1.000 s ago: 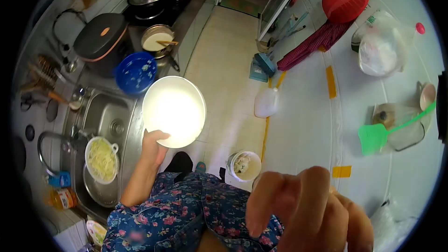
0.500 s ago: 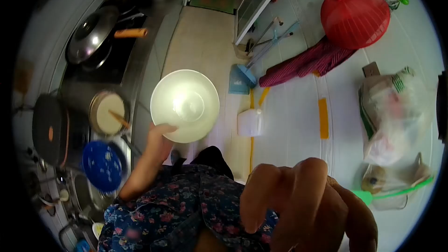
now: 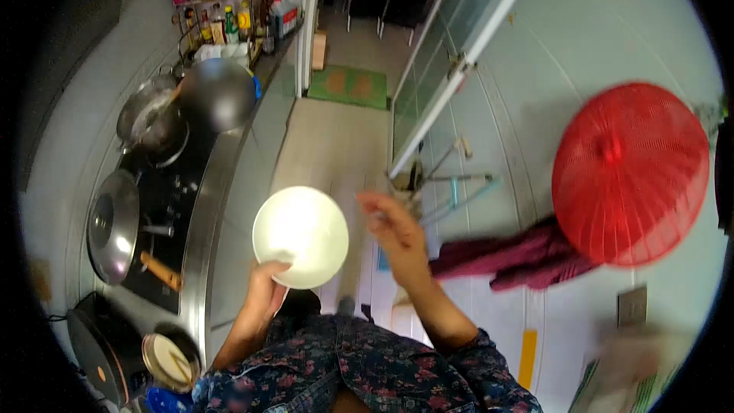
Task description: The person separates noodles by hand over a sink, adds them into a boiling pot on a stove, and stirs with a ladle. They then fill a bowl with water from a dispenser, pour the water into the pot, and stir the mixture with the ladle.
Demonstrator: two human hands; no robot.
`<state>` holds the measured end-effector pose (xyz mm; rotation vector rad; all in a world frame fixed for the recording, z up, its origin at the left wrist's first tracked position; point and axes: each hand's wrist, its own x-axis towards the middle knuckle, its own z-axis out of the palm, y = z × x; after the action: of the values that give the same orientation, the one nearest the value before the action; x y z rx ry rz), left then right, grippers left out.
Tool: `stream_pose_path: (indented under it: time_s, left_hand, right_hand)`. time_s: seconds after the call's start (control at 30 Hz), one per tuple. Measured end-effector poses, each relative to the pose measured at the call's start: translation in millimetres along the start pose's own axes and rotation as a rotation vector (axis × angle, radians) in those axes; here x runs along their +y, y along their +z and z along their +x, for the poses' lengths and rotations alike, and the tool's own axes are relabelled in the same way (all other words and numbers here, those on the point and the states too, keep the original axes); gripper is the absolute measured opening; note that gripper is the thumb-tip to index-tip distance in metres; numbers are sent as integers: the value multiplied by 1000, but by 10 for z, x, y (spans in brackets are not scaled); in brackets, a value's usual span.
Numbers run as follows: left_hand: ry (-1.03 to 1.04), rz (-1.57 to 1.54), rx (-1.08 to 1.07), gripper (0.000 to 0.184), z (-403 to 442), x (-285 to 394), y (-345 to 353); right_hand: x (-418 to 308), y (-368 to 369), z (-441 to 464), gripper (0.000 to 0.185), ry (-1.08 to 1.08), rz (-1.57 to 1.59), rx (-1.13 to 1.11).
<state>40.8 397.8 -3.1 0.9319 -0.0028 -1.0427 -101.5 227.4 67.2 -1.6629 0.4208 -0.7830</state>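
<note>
My left hand (image 3: 267,289) grips a white bowl (image 3: 301,237) by its near rim, the thumb lying over the inside edge. Tilted toward the camera, the bowl shows a bright, bare inside. To the right of the bowl, and apart from it, is my right hand (image 3: 397,237). Its fingers are loosely bent and apart, pointing left toward the bowl's rim, with nothing in them. Below both hands is the dark floral garment (image 3: 359,367) that I wear.
On the left, a stove (image 3: 172,206) bears a lidded pan (image 3: 115,226) and a pot (image 3: 149,111). A bowl of pale batter (image 3: 164,359) stands nearer. A bottle rack (image 3: 222,19) is at the back. On the right hang a red mesh cover (image 3: 631,176) and a maroon cloth (image 3: 512,256). A glass door (image 3: 443,53) stands ahead.
My right hand has moved from close to the camera to beside the bowl. My view has tilted up toward the doorway. The bowl stays in my left hand.
</note>
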Motion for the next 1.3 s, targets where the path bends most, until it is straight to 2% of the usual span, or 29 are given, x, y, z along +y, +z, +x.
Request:
stream_pose_path:
  time_s: [0.1, 0.17, 0.27, 0.33, 0.37, 0.47, 0.5, 0.6, 0.77, 0.93, 1.1, 1.17, 1.3]
  left_hand:
    - [43, -4, 41, 65, 756, 134, 39]
    - [83, -18, 54, 63, 1347, 203, 26]
    - [80, -17, 3, 65, 2313, 466, 214]
    - [93, -25, -23, 65, 2989, 738, 412]
    - [50, 69, 29, 64, 3305, 868, 458]
    - [-22, 44, -45, 55, 4313, 1177, 471]
    - [-60, 80, -21, 54, 4488, 1363, 590]
    - [-47, 155, -49, 53, 5247, 1707, 1054]
    - [-115, 110, -94, 55, 6632, 1789, 1475]
    - [29, 398, -93, 55, 7989, 2048, 2173]
    - [-11, 185, 19, 60, 9054, 2423, 2970]
    - [16, 254, 32, 60, 9459, 2526, 3171]
    - [-48, 199, 19, 62, 10478, 2695, 3504]
  right_hand:
    - [1052, -142, 620, 52, 389, -188, -47]
    - [1677, -125, 1019, 61, 429, -125, -163]
    - [1974, -102, 1892, 69, 780, 317, -238]
    - [1972, -85, 2614, 72, 738, 397, -242]
    - [1986, -92, 2921, 74, 742, 435, -246]
    - [2307, -154, 3741, 71, 648, 517, -212]
    - [2225, -220, 3937, 65, 653, 519, -191]
    - [2201, -331, 4704, 69, 615, 413, -140]
    - [2912, -803, 5852, 66, 661, 493, -88]
    - [3637, -1340, 7249, 59, 595, 541, -39]
    - [3717, -1830, 8608, 67, 562, 553, -128]
    - [3798, -1990, 9068, 68, 612, 529, -141]
    - [4350, -2259, 9895, 68, 643, 555, -87]
